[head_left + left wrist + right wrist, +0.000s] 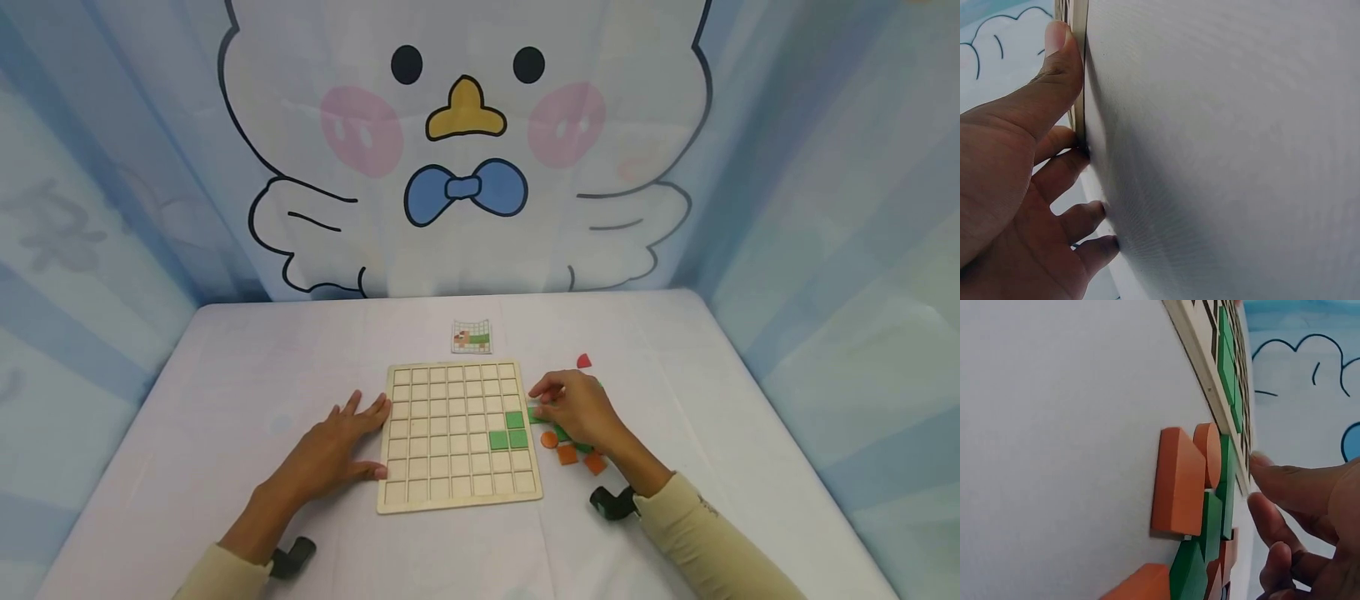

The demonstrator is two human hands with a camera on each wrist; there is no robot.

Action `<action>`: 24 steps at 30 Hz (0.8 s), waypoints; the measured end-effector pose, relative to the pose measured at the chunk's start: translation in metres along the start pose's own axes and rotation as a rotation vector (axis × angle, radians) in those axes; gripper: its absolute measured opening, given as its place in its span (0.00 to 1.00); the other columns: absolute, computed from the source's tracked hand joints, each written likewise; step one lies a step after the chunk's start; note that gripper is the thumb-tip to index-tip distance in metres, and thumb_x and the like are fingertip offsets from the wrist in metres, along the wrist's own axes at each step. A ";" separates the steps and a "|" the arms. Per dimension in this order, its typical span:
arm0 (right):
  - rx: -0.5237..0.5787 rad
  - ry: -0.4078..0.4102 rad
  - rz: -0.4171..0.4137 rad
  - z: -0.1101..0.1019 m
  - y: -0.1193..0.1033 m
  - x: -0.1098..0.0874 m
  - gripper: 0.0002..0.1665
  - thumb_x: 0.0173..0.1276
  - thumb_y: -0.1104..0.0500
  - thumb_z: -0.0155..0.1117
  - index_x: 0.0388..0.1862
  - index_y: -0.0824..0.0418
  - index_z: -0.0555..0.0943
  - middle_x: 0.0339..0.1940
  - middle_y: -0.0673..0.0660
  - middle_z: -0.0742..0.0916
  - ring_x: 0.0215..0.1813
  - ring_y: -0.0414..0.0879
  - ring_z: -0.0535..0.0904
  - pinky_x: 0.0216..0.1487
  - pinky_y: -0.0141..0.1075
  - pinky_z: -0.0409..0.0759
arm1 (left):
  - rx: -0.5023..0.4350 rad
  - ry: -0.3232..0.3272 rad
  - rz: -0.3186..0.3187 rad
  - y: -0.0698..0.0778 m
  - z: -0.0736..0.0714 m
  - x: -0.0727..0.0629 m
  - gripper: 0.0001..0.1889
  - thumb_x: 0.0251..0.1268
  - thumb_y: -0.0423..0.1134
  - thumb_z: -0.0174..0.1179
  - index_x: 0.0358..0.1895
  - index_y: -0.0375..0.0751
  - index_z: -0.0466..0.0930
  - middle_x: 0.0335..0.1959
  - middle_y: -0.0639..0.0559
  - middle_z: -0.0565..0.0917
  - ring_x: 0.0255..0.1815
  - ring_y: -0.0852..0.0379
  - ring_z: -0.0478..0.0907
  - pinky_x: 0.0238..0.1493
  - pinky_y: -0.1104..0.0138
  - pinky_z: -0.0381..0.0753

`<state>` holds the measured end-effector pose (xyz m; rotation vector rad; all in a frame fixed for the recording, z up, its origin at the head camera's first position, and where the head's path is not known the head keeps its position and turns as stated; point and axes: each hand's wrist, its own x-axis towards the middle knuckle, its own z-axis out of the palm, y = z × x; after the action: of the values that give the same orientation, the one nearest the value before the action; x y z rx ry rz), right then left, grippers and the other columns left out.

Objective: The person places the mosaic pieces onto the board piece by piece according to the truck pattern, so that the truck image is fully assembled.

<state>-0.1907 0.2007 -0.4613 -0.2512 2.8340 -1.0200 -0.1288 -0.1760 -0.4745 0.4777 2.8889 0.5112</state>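
A wooden grid board [442, 506] lies on the table, with three green square tiles [498, 440] set in cells near its right side. My left hand [333, 442] spreads its fingers along the board's left edge; in the left wrist view the thumb [1060, 75] rests against that edge. Just past the right edge, my right hand [581, 408] hovers over loose pieces, its thumb and forefinger apart with nothing between them. Below the fingers lie green blocks [1212, 528], an orange disc [549, 439] and orange square blocks [567, 454]. The right hand partly covers this pile.
A small picture card [471, 337] with a gridded pattern lies behind the board. One red piece [583, 361] sits beyond the right hand. The white tabletop [225, 358] ends at a cartoon-printed curtain [465, 250] at the back.
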 end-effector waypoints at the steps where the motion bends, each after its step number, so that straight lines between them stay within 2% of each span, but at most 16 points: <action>1: -0.010 -0.004 0.009 -0.001 0.001 0.000 0.11 0.64 0.64 0.81 0.44 0.53 0.91 0.34 0.49 0.87 0.41 0.45 0.80 0.49 0.39 0.79 | 0.001 -0.001 0.000 0.000 0.000 0.000 0.55 0.53 0.56 0.79 0.83 0.43 0.63 0.84 0.45 0.64 0.84 0.24 0.56 0.70 0.26 0.70; 5: -0.053 -0.023 0.015 -0.001 0.004 -0.001 0.12 0.63 0.63 0.81 0.44 0.52 0.92 0.35 0.49 0.86 0.42 0.45 0.78 0.48 0.37 0.77 | -0.001 -0.002 -0.002 0.000 0.000 0.001 0.55 0.52 0.56 0.80 0.83 0.44 0.63 0.84 0.45 0.64 0.84 0.24 0.56 0.70 0.27 0.69; 12: -0.115 -0.026 -0.046 0.002 0.006 0.000 0.10 0.61 0.62 0.83 0.39 0.50 0.91 0.34 0.48 0.84 0.39 0.43 0.77 0.45 0.37 0.76 | 0.005 0.000 0.002 0.000 0.000 0.001 0.55 0.52 0.57 0.79 0.83 0.45 0.63 0.84 0.44 0.65 0.82 0.21 0.58 0.69 0.26 0.71; 24: -0.035 -0.036 -0.013 -0.002 0.006 -0.001 0.09 0.63 0.62 0.82 0.33 0.53 0.87 0.28 0.48 0.86 0.34 0.43 0.79 0.40 0.36 0.78 | 0.003 0.010 0.009 0.000 0.000 0.000 0.54 0.52 0.57 0.79 0.83 0.44 0.64 0.84 0.44 0.65 0.82 0.21 0.58 0.68 0.26 0.71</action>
<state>-0.1904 0.2064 -0.4635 -0.2883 2.8238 -0.9590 -0.1291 -0.1760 -0.4748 0.4906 2.8988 0.5116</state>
